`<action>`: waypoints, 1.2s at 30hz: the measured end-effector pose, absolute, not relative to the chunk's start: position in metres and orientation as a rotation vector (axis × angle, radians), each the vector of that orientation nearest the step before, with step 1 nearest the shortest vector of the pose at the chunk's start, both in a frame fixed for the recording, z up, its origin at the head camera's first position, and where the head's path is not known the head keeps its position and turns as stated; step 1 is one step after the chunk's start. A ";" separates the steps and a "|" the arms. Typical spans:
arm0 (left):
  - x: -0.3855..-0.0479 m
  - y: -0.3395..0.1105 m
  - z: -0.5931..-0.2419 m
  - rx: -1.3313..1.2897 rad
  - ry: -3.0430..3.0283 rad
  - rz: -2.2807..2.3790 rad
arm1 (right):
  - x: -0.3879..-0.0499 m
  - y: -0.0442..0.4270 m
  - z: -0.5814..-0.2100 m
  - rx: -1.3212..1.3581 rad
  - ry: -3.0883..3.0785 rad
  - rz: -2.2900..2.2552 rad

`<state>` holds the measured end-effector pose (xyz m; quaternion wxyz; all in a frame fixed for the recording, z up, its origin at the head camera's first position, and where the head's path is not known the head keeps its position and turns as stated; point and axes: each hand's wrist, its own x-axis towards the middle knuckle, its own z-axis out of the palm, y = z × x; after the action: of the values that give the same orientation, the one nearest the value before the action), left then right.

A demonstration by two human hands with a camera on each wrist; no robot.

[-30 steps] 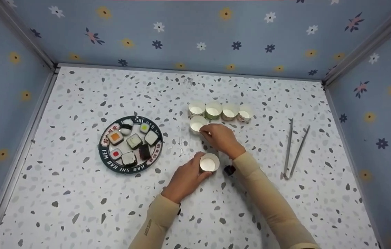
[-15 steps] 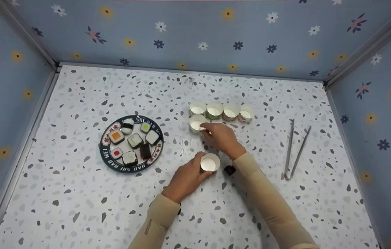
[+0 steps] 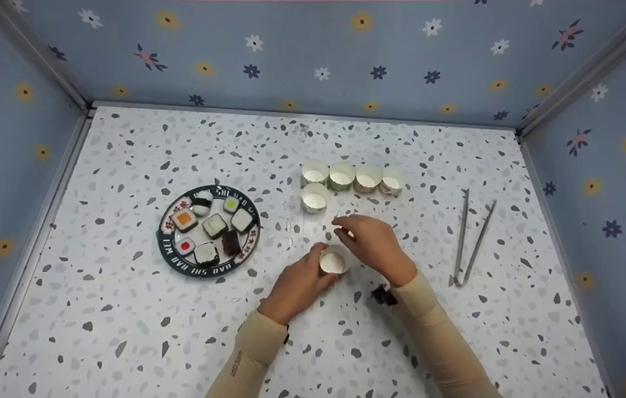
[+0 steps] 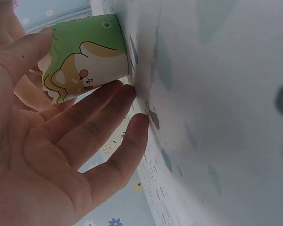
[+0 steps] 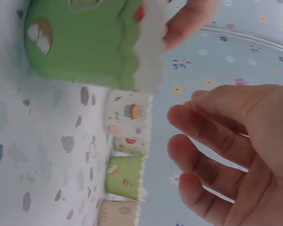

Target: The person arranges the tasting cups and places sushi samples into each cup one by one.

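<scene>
My left hand [image 3: 299, 284] holds a green paper baking cup [image 4: 92, 54] with a cartoon dog, thumb and fingers on either side of it. It stands upright on the speckled tabletop with its white inside facing up. Just beyond and to the right of that cup is my right hand [image 3: 376, 246], raised, its fingers loosely bent and holding nothing. A white patterned paper cup [image 3: 314, 199] stands past the right fingertips, apart from them. Behind it runs a row of several more paper cups; a green one [image 3: 342, 178] sits second from the left.
To the left lies a round dark-rimmed plate [image 3: 167, 251] bearing several sushi pieces [image 3: 215, 225]. Metal tongs [image 3: 476, 243] rest spread on the right side. Flower-patterned panels [image 3: 313, 50] wall in the back and both sides of the table [image 3: 141, 320].
My right hand has let go of the white patterned cup and come back toward the cup in my left hand. The left hand stays about where it was.
</scene>
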<state>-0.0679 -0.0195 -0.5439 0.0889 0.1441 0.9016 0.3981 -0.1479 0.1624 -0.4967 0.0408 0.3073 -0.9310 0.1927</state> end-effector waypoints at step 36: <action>-0.068 -0.019 -0.545 0.371 2.670 1.146 | -0.089 0.179 -0.518 1.156 -2.924 0.534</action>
<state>-0.0683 -0.0190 -0.5445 0.1060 0.1258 0.9064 0.3891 -0.0889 0.1792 -0.5182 -0.0236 0.3623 -0.9166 0.1674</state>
